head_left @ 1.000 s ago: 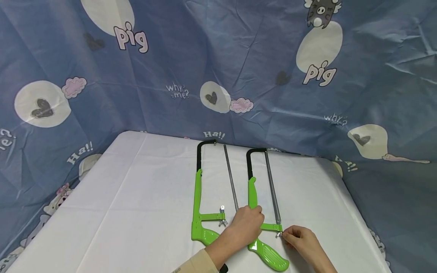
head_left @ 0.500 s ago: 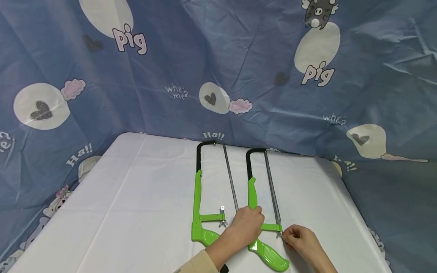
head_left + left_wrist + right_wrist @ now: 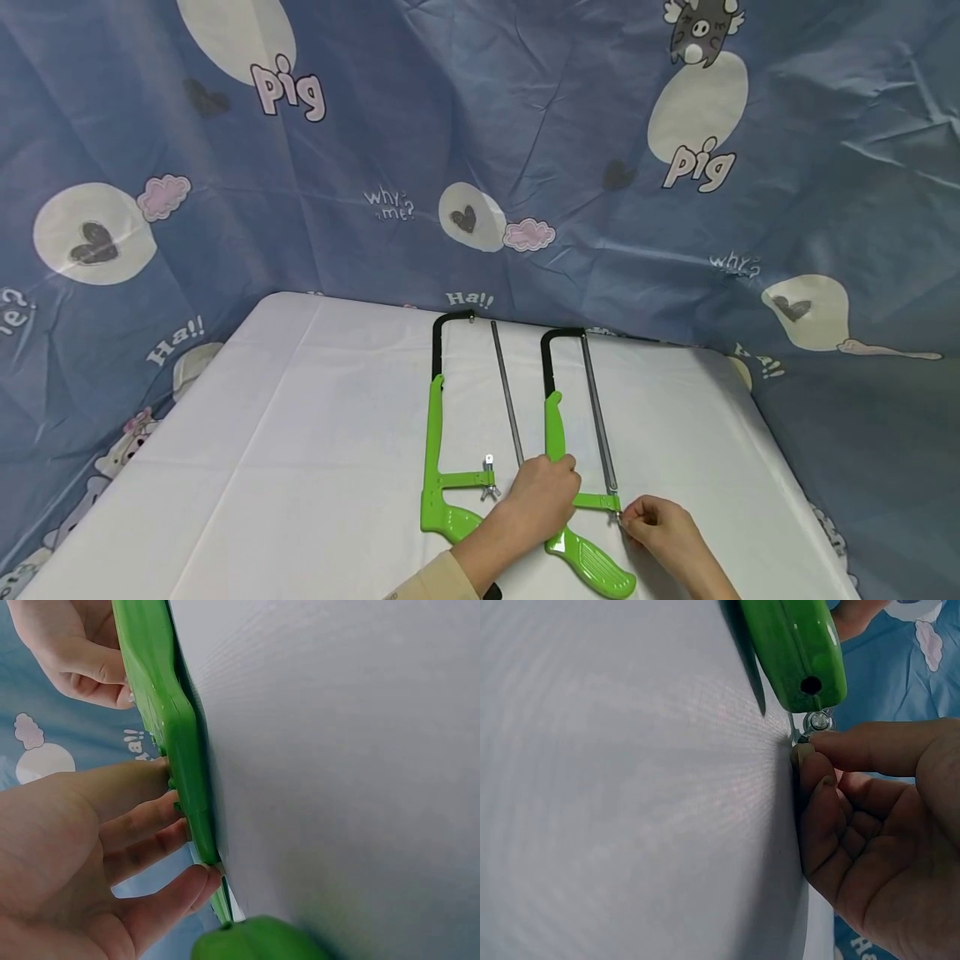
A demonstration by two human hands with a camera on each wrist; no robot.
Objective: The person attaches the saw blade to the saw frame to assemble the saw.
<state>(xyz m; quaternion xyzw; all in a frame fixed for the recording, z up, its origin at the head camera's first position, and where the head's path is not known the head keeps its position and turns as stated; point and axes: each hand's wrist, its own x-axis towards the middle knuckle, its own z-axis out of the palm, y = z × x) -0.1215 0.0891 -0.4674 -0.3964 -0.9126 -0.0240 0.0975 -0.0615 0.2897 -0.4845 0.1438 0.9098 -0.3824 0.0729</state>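
Observation:
Two green-and-black hacksaws lie flat on the white tabletop. My left hand [image 3: 542, 500] grips the frame of the right hacksaw [image 3: 554, 427]; the left wrist view shows the thumb and fingers on the green frame [image 3: 187, 772]. A grey blade [image 3: 597, 404] spans this saw from the black front arm to the lower green arm. At that arm's end, my right hand [image 3: 663, 529] pinches the small wing nut [image 3: 615, 517] between thumb and index finger. In the right wrist view the fingertips partly hide the nut, below the green handle end [image 3: 799, 656].
To the left lies the second hacksaw [image 3: 432, 433], with no blade fitted and its own wing nut [image 3: 490, 492] showing. A loose blade [image 3: 506, 387] lies between the saws, its near end hidden by my left hand. Blue printed cloth [image 3: 390, 250] stands behind the table [image 3: 322, 467].
The wing nut under my right fingertips has turned, its wings showing at a different angle from a second ago. My left hand and both saws stay in place.

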